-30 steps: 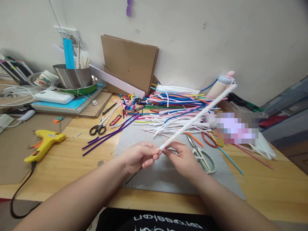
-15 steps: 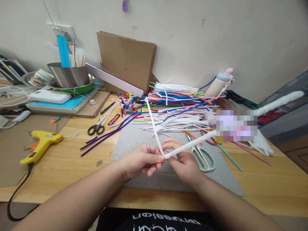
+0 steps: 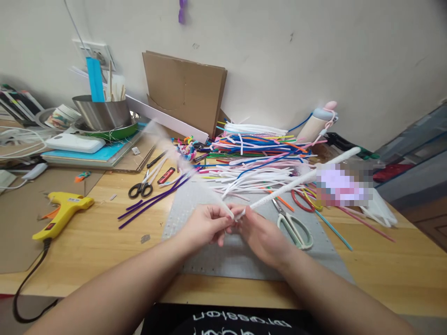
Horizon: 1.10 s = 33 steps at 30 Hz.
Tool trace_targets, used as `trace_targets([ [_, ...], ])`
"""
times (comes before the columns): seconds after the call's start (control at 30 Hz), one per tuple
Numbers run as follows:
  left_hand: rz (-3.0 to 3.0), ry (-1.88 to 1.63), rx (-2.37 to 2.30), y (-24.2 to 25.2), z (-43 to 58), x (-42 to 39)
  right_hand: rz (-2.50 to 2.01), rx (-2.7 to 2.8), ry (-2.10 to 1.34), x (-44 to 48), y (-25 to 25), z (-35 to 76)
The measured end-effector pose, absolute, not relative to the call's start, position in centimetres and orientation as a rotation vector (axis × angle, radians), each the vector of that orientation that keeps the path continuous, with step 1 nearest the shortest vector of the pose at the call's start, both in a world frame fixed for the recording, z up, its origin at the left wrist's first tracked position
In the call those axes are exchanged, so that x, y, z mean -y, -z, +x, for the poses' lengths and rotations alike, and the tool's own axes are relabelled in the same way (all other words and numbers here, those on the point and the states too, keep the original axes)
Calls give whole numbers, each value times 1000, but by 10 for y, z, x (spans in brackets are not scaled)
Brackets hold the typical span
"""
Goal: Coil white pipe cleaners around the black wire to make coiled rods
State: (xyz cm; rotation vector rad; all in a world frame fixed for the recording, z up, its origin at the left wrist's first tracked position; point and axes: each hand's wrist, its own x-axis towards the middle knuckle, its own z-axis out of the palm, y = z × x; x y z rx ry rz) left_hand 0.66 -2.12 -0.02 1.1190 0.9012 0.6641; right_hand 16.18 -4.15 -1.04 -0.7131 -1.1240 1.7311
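Note:
My left hand (image 3: 207, 225) and my right hand (image 3: 261, 235) meet above the grey cutting mat (image 3: 223, 265). Between thumb and fingers, the left pinches a loose white pipe cleaner (image 3: 211, 190), whose far end is smeared by motion. The fingers of my right hand close round the near end of a long, white-wrapped stick (image 3: 279, 190), which slants up to the right. At the fingertips the loose pipe cleaner joins the wrapped stick. Green-handled scissors (image 3: 295, 228) lie on the mat just beyond my right hand.
Piled pipe cleaners (image 3: 258, 144) lie behind the mat. Black scissors (image 3: 140, 188), purple pipe cleaners (image 3: 153, 200) and a yellow glue gun (image 3: 63, 211) are at left. A bottle (image 3: 316, 123) and cardboard (image 3: 185, 93) stand by the wall.
The loose pipe cleaner has swung to the left and is blurred. The wrapped stick's far end has come lower and further left in view. Both hands stay together, the right one turned a little.

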Motion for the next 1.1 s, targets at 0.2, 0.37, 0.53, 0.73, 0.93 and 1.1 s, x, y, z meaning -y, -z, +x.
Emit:
trace_targets([
  [0.2,1201,-787,-1039,6,16,26,-680,1044,-1854,43,11,155],
  [0.37,1170,-882,-1092,-4,11,24,-899,1035,-1696,46,13,155],
  [0.53,1096,-838,-1048,-2,6,20,-942,992,-1715,42,11,160],
  [0.73,924,-750,-862,1,2,17,-1071,1352,-1530,36,10,168],
  [0.93,703,-509,-617,-5,-1,18,-1058,1860,-741,36,8,175],
  [1.1,665,-490,-571,-7,0,22,-1058,1830,-468,40,6,175],
])
